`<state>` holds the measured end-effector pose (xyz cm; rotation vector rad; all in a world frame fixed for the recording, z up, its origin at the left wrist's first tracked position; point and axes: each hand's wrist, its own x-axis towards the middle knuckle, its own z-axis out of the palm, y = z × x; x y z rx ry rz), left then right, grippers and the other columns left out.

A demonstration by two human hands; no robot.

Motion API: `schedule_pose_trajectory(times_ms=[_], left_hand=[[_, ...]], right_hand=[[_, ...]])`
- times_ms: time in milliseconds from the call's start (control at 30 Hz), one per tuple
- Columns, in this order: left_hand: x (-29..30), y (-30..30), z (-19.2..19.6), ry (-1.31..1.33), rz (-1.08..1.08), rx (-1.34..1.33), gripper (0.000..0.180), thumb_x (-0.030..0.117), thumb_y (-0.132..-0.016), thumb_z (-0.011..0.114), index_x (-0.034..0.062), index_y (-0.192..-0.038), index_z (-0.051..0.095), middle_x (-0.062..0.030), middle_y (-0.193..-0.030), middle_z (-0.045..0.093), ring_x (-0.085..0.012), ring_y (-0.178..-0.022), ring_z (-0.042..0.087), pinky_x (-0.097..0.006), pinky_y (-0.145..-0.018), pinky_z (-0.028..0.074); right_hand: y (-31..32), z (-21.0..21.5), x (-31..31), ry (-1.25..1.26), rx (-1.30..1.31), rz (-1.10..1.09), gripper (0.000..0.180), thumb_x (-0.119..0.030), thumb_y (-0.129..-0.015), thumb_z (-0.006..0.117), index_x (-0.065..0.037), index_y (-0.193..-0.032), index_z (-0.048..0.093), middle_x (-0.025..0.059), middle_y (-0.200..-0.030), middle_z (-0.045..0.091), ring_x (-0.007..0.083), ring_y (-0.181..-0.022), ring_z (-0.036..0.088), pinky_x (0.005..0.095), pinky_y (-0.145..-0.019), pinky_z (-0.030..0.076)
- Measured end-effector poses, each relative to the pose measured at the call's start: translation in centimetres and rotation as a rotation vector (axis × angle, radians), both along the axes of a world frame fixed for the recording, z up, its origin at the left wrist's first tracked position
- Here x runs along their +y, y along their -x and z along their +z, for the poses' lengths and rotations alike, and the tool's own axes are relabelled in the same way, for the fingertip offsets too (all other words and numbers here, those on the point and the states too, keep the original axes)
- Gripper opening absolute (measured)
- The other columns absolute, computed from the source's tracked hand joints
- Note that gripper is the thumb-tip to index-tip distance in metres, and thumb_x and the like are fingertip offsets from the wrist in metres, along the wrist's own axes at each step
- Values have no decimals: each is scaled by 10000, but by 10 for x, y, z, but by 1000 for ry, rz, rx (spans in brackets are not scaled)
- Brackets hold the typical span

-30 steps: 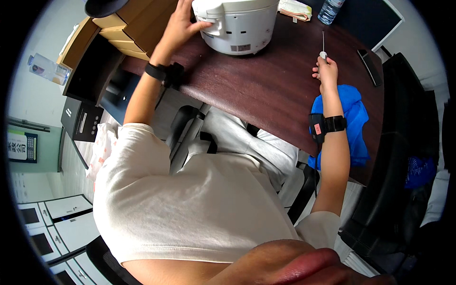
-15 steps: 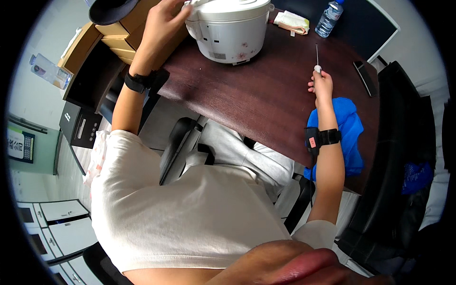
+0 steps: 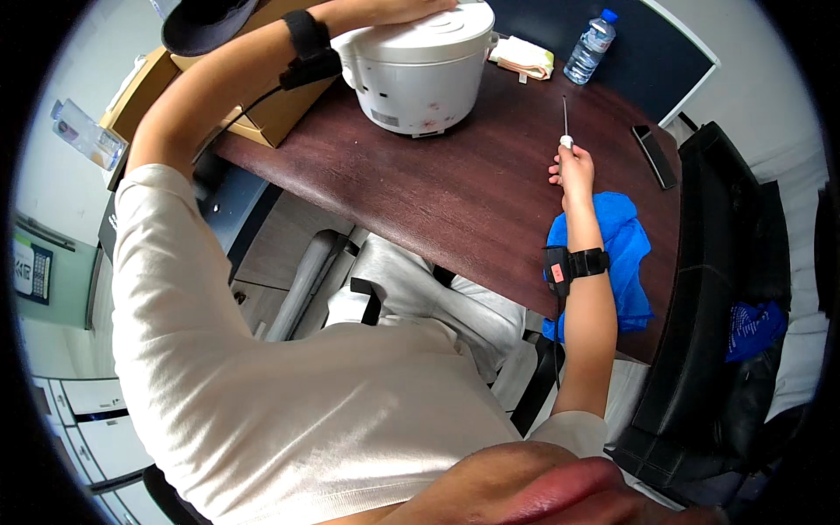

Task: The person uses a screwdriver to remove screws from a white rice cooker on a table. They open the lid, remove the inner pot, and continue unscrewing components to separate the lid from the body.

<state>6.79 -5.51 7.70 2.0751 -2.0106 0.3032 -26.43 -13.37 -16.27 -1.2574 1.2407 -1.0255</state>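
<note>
A white rice cooker with small pink flowers stands at the far side of the dark brown table. Across its lid lies my left hand, its fingers stretched out and partly cut off by the upper edge of the view. My right hand, at the table's right side, is closed around the pale handle of a screwdriver. The screwdriver's thin shaft points away from me. Beneath my right forearm, a crumpled blue cloth is spread on the tabletop.
Behind the cooker's right side are a folded white-yellow cloth and a water bottle with a blue cap. A black phone rests near the right edge. Cardboard boxes stand left, a black sofa right.
My left hand has moved from the cooker's left side, near the handle, rightward over its lid. My right hand still holds the screwdriver. The view has shifted slightly.
</note>
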Motion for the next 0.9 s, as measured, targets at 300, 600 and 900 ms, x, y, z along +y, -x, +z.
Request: schedule_pose_trajectory(times_ms=[300, 600, 900], left_hand=[[4, 31, 21, -355, -141, 216, 886, 744, -912, 370, -46, -1211, 635, -306, -1172, 629, -406, -1102, 615, -441, -935, 490], [-3, 88, 29, -439, -155, 39, 757, 629, -959, 365, -39, -1017, 717, -270, -996, 689, -371, -958, 668, -417, -867, 501], [-14, 72, 20, -317, -392, -203, 514, 336, -1007, 333, -46, -1056, 672, -277, -1075, 669, -422, -1025, 626, -460, -914, 472]], right_hand=[[-15, 5, 6, 14, -34, 28, 404, -196, -938, 608, 21, -1254, 482, 80, -898, 595, 118, -589, 592, 257, -441, 481], [-11, 9, 10, 18, -13, 45, 439, -209, -937, 612, 31, -1277, 474, 79, -908, 593, 114, -606, 591, 256, -460, 483], [-13, 5, 7, 32, -12, 29, 426, -207, -935, 616, 29, -1264, 483, 75, -881, 598, 120, -594, 590, 256, -455, 476]])
